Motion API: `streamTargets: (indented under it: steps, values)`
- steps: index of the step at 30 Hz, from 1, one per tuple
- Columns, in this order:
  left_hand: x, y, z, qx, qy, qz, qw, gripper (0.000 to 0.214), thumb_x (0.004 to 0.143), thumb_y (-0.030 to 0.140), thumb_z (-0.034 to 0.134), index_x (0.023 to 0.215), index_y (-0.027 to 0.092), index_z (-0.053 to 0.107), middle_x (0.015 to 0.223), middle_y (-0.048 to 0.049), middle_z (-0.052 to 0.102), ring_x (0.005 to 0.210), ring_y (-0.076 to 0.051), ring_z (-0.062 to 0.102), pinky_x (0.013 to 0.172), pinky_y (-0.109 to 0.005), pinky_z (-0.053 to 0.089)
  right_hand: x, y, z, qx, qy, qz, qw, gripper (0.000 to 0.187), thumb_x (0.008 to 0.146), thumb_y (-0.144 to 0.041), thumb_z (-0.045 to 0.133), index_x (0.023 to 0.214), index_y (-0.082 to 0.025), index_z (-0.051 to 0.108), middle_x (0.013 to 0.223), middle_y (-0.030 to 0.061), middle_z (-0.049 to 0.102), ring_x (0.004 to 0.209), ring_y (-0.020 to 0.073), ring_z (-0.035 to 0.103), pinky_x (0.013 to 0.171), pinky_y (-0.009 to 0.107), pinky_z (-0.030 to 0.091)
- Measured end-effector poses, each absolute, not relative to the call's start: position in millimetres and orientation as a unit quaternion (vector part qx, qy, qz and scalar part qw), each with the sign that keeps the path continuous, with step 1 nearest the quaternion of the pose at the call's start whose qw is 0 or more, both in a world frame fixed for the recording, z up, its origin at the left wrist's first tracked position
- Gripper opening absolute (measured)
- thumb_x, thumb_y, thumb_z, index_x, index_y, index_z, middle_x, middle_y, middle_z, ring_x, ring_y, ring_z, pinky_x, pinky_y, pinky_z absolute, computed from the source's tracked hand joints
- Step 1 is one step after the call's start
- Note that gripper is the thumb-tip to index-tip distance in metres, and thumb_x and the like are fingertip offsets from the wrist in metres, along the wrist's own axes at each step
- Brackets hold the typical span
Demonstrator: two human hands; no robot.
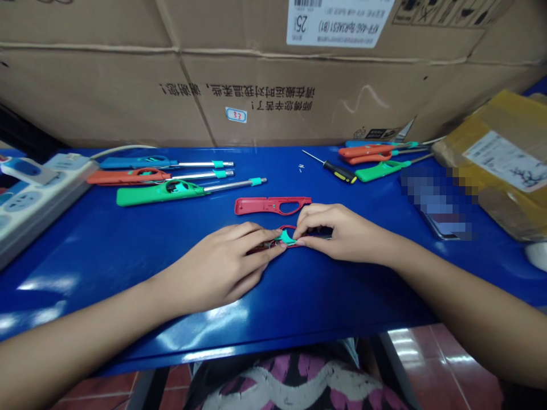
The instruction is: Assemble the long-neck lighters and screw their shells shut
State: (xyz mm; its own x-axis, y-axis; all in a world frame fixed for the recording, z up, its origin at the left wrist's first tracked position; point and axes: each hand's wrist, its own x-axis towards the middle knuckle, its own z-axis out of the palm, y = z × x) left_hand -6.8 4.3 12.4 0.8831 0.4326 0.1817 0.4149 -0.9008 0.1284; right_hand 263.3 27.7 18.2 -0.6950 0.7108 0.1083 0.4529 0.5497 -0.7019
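My left hand [226, 256] pinches a small green trigger [285, 238] between thumb and index finger, over an opened red utility lighter half [289, 227] on the table. From the other side, the thumb and fingers of my right hand [342, 232] close on the trigger's right edge. Small metal parts show beside my left fingertips; my hands hide most of this lighter half. Just behind it lies the matching red cover half [273, 205], its hollow inside facing up. A dark rod-like piece shows under my right hand.
Blue, orange and green lighters [160, 193] lie at the left beside a power strip [40, 191]. A screwdriver [337, 171], more lighters [380, 169], a phone [440, 208] and a taped parcel [504, 159] are at the right. A large cardboard box [128, 97] borders the back.
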Motion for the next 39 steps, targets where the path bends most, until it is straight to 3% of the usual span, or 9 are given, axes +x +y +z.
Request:
streamTargets:
  steps: [8,12,15,19,26,33,39]
  values:
    - [-6,3,13,0.96,0.246,0.101,0.091,0.045,0.1,0.02,0.047,0.145,0.024,0.053,0.141,-0.0105,0.056,0.124,-0.03,0.054,0.1,-0.049,0.052,268,31,24,-0.336,-0.842,0.387,0.167,0.013,0.091,-0.019,0.066,0.099,-0.018,0.075,0.101,0.0039,0.071,0.095,0.0148,0.067,0.09,0.029,0.052]
    - [-10,6,14,0.945,0.241,0.153,0.157,0.043,0.1,0.018,0.049,0.142,0.025,0.056,0.144,-0.0097,0.054,0.128,-0.025,0.055,0.106,-0.041,0.05,275,37,26,-0.33,-0.847,0.373,0.185,0.017,0.093,-0.02,0.06,0.103,-0.019,0.074,0.104,0.0047,0.072,0.099,0.0161,0.067,0.094,0.033,0.05]
    - [-18,14,19,0.922,0.247,0.229,0.191,0.035,0.098,0.016,0.054,0.13,0.024,0.065,0.135,-0.008,0.061,0.122,-0.02,0.06,0.105,-0.034,0.05,283,40,33,-0.377,-0.837,0.352,0.183,0.016,0.092,-0.027,0.061,0.1,-0.018,0.072,0.103,0.0057,0.071,0.095,0.0173,0.066,0.089,0.033,0.05]
    - [-30,29,24,0.907,0.284,0.227,0.215,0.02,0.095,0.022,0.062,0.111,0.024,0.074,0.107,-0.0035,0.07,0.1,-0.017,0.064,0.092,-0.031,0.052,288,40,41,-0.406,-0.821,0.389,0.098,0.022,0.089,-0.04,0.067,0.096,-0.019,0.071,0.098,0.0037,0.071,0.088,0.0168,0.063,0.078,0.029,0.048]
    - [-33,42,17,0.883,0.275,0.196,0.324,0.02,0.094,0.026,0.066,0.111,0.028,0.075,0.101,-0.0014,0.073,0.094,-0.016,0.066,0.087,-0.029,0.053,285,40,35,-0.435,-0.807,0.391,0.076,0.024,0.084,-0.042,0.071,0.08,-0.019,0.069,0.085,0.0015,0.069,0.076,0.015,0.056,0.069,0.028,0.04]
    - [-35,44,15,0.88,0.288,0.2,0.321,0.02,0.091,0.03,0.07,0.109,0.029,0.078,0.095,-0.0022,0.071,0.088,-0.016,0.066,0.082,-0.029,0.053,284,39,33,-0.445,-0.805,0.385,0.07,0.021,0.084,-0.039,0.069,0.078,-0.019,0.068,0.083,0.0013,0.069,0.073,0.0144,0.053,0.067,0.028,0.038]
    - [-38,44,20,0.9,0.269,0.184,0.289,0.023,0.096,0.028,0.061,0.113,0.029,0.077,0.097,-0.004,0.069,0.088,-0.016,0.064,0.08,-0.029,0.053,286,40,35,-0.43,-0.814,0.383,0.074,0.021,0.084,-0.04,0.07,0.079,-0.02,0.069,0.083,0.0011,0.07,0.073,0.015,0.054,0.067,0.029,0.041]
